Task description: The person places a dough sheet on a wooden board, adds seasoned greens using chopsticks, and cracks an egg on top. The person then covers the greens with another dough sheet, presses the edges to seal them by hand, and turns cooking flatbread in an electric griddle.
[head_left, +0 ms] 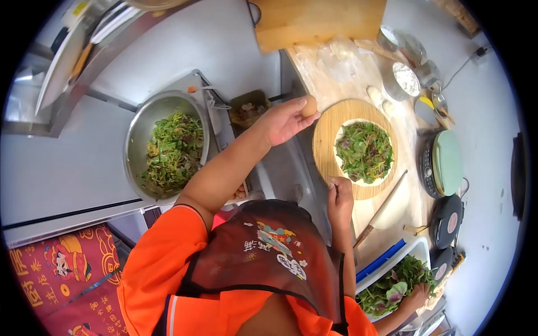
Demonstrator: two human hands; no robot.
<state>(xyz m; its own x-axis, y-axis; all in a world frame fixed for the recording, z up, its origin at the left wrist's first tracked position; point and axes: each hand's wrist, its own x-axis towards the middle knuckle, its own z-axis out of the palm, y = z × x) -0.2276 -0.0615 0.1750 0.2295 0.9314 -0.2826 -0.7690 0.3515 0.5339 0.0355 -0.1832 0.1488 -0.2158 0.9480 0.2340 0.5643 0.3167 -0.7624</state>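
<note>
My left hand (288, 120) reaches across to the board's upper left edge, its fingers closed around a brown egg (309, 106). A round wooden board (324, 134) lies on the worktop, bearing a flat round of pale dough (370, 182) covered with chopped greens (364, 148). At the board's lower left edge is my right hand (340, 196), curled into a fist; a small dark spot shows at its fingers, too little to name. Beside the board rests a broad-bladed knife (386, 207) with a wooden handle.
On the left stands a steel basin (132, 151) of chopped greens. A bin (246, 115) holds eggshells. Another person's hand (419, 295) touches leaves (392, 288) in a white tub (417, 246). Along the wall are a green-lidded round appliance (447, 162) and a flour bowl (403, 81).
</note>
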